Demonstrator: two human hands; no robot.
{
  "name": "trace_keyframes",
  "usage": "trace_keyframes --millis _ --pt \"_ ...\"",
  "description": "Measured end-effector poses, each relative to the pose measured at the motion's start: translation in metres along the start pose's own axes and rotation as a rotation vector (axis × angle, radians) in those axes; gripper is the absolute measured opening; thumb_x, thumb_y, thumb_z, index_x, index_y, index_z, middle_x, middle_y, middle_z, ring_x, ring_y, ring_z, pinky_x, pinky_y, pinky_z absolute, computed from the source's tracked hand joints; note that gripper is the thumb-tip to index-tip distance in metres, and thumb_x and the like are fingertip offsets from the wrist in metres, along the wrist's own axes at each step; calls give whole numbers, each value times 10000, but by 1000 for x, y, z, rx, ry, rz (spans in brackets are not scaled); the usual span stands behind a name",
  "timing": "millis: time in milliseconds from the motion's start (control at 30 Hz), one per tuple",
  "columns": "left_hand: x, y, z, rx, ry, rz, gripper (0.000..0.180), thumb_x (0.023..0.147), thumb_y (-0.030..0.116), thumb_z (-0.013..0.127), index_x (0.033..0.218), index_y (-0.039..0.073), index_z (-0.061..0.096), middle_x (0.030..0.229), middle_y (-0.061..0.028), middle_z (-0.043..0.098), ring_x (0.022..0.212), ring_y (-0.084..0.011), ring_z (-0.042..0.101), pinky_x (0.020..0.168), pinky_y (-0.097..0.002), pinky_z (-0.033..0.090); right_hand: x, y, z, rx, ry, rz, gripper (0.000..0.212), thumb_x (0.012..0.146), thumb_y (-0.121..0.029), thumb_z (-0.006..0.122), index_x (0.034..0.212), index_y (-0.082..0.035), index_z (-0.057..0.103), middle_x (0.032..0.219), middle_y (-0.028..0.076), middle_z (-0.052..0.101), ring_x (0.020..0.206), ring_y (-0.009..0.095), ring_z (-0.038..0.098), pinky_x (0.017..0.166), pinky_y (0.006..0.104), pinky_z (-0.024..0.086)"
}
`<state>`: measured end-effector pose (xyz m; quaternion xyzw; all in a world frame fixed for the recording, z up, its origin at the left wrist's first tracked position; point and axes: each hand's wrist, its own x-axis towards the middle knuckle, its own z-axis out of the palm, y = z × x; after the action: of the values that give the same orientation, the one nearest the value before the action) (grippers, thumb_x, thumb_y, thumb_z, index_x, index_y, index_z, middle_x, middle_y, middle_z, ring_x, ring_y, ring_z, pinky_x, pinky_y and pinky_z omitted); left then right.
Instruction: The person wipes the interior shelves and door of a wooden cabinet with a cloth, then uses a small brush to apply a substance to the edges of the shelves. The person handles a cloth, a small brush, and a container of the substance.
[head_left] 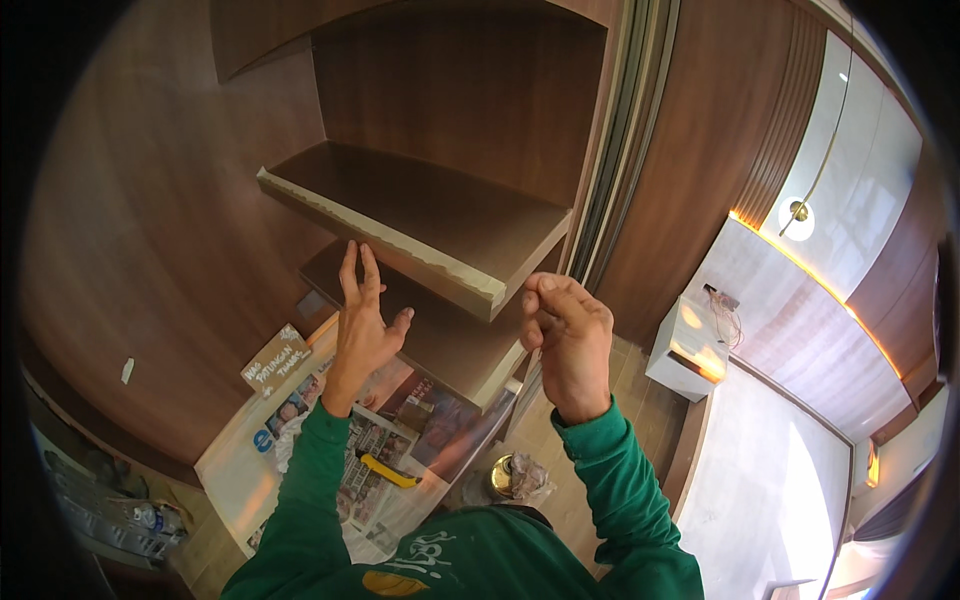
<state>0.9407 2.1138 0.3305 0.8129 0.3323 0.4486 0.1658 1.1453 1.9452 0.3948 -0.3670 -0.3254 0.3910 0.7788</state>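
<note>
A brown wood-grain shelf [430, 200] juts out in front of me. Pale masking tape [385, 232] with a ragged upper edge runs along its front, and more lines its right side. My left hand [366, 335] is open, its fingertips at the underside of the taped front edge and its thumb held apart. By the shelf's right front corner is my right hand [577, 345], with thumb and forefinger pinched together and the other fingers curled. Whatever may be in that pinch is too small to make out. A second shelf [440, 330] with a taped edge sits below.
Under the shelves, newspaper [375, 505] covers a board, with a yellow utility knife [390, 470] on it. A cardboard sign [277, 360] leans behind. An open metal can [503, 478] stands beside crumpled plastic [530, 480]. A white cabinet [688, 350] projects at the right.
</note>
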Motion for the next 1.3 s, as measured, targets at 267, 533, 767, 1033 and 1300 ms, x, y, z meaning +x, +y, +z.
trace_keyframes --millis 267,533,767,1033,1300 --pt "-3 -1 -4 68 18 55 1134 765 13 805 1654 76 103 1679 -217 135 1100 -330 654 803 -371 594 -12 21 4 -84 27 188 221 1002 -169 618 1051 34 688 881 79 703 557 105 528 500 242 409" --pt "-2 -4 -3 62 35 81 1160 746 47 830 1655 86 110 1680 -211 144 1074 -330 665 816 -379 598 -15 4 3 -151 -6 -135 224 1021 -163 620 1073 40 698 914 77 713 584 94 548 522 234 435" --pt "-3 -1 -10 18 -15 -1 1169 740 80 846 1658 115 122 1687 -203 141 1060 -363 677 850 -393 600 6 34 -18 -1085 -62 -1094 237 820 -16 806 1044 -27 728 968 98 702 687 226 665 607 327 539" --pt "-3 -1 -15 -6 -28 -18 1154 742 97 853 1656 113 150 1688 -183 172 1021 -338 679 824 -384 598 22 22 -22 -1262 -252 -1377 319 756 30 830 1052 -8 718 946 98 711 722 233 690 599 326 554" --pt "-3 -1 -17 -24 -51 -26 1160 748 120 853 1656 108 132 1688 -200 154 1038 -361 688 850 -405 603 34 13 -24 -1303 -353 -1462 276 749 1 819 984 -35 681 963 69 706 673 169 647 548 305 477"
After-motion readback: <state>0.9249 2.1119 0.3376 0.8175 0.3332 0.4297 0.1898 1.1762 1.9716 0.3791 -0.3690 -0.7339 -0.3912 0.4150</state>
